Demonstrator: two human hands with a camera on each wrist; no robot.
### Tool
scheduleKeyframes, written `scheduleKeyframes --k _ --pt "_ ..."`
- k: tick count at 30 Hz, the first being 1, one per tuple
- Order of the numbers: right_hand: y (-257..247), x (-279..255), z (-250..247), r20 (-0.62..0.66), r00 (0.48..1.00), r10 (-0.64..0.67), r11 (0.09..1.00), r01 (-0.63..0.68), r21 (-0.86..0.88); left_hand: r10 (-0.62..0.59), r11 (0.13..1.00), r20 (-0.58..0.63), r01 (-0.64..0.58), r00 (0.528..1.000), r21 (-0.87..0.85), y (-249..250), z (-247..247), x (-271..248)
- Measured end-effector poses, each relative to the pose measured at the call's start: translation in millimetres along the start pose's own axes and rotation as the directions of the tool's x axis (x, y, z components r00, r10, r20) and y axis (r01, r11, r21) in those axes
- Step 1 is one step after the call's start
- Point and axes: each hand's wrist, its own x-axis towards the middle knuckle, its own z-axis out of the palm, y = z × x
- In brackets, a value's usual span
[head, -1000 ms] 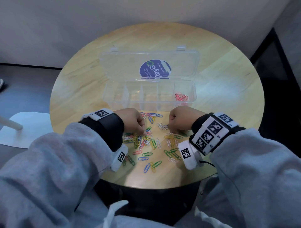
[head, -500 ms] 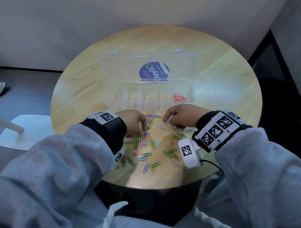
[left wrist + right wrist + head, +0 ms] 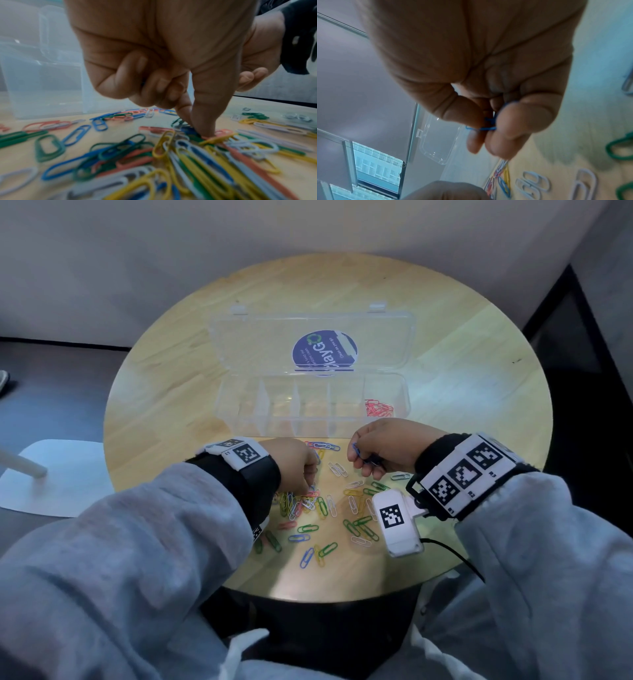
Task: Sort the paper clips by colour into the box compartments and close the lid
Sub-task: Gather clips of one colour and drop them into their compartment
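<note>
Above the loose clips (image 3: 318,510), my right hand (image 3: 383,448) pinches a blue clip (image 3: 481,128); my left hand (image 3: 294,463) pokes 2 fingertips (image 3: 204,129) into them, other fingers curled.

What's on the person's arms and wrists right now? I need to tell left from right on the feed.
Both arms wear grey sweatshirt sleeves and black wrist cuffs. The left wrist band is white with square black-and-white markers. The right wrist band shows three such markers, and a white camera block with its own marker trails a black cable.
</note>
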Motion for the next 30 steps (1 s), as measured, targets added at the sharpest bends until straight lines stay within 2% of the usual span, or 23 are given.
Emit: scheduleKeyframes --k 7,10,14,16,18,21,26,30 --pt "-5 -5 -5 0.015 1.0 -0.023 1.0 0.023 -0.016 -0.021 0.995 0.061 0.027 0.998 -0.1 -8 2 -2" --pt "-9 -10 -10 0.016 0.999 -0.051 0.999 0.051 0.005 -0.036 0.968 0.076 0.054 0.996 -0.247 -12 0 -7" --pt "-13 -14 -16 -0.014 0.996 -0.086 0.994 0.087 0.069 -0.065 0.869 0.081 0.096 0.995 -0.485 -18 -10 -14" --pt "-14 -14 -19 -0.037 0.995 -0.095 0.988 0.099 0.119 -0.082 0.776 0.052 0.097 0.995 -0.623 -19 -16 -16" --pt "-15 -14 -20 -0.038 0.994 -0.098 0.977 0.103 0.187 -0.093 0.633 0.031 0.083 0.995 -0.77 -19 -22 -16" --pt "-20 -16 -20 -0.026 0.991 -0.128 0.946 0.13 0.296 -0.109 0.455 -0.007 0.044 0.994 -0.889 -16 -29 -13" --pt "-26 -13 -22 -0.125 0.977 -0.171 0.846 0.211 0.49 -0.137 0.255 -0.061 -0.024 0.989 -0.967 -7 -42 -6" --pt "-26 -6 -22 -0.205 0.969 -0.136 0.828 0.224 0.514 -0.155 0.152 -0.063 -0.039 0.986 -0.988 0 -55 0"
